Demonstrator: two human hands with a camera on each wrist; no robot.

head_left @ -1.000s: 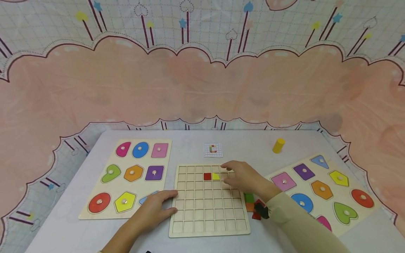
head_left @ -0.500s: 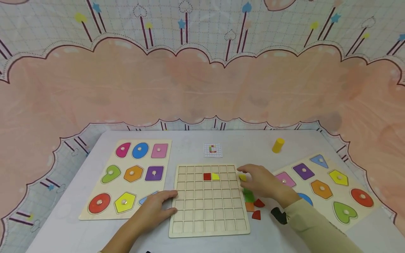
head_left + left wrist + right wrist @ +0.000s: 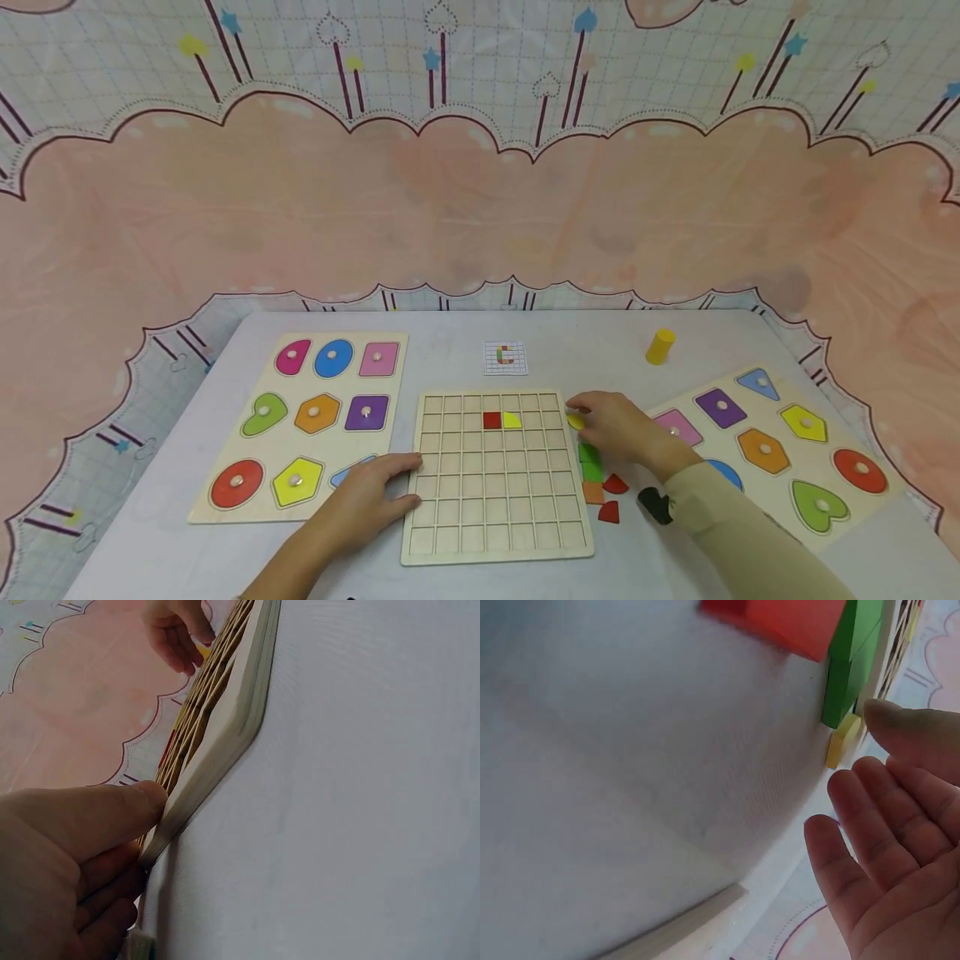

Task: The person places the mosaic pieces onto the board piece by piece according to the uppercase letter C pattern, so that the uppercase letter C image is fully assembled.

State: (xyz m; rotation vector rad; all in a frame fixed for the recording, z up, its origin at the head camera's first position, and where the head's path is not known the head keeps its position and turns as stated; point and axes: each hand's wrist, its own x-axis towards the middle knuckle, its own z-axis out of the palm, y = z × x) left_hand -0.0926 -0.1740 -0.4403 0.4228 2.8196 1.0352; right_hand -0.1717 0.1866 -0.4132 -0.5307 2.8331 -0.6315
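A wooden grid board (image 3: 495,500) lies flat in the middle of the table, with a red square (image 3: 492,420) and a yellow quarter-round piece (image 3: 512,420) in its upper cells. My left hand (image 3: 367,497) rests against the board's left edge, thumb and index finger apart. My right hand (image 3: 622,429) is beyond the right edge, its fingers around a loose yellow piece (image 3: 575,422). In the right wrist view the thumb and fingers (image 3: 847,802) are apart beside that yellow piece (image 3: 843,742); contact cannot be told. Green pieces (image 3: 590,462) lie just below it.
An orange square (image 3: 593,492) and two red pieces (image 3: 609,512) lie right of the board. Shape-puzzle boards stand left (image 3: 330,450) and right (image 3: 757,492). A small pattern card (image 3: 506,358) and yellow cylinder (image 3: 660,347) are at the back.
My right hand has moved right, off the grid board to the loose yellow piece, and its fingers have drawn closer around it. The left hand has stayed at the board's edge.
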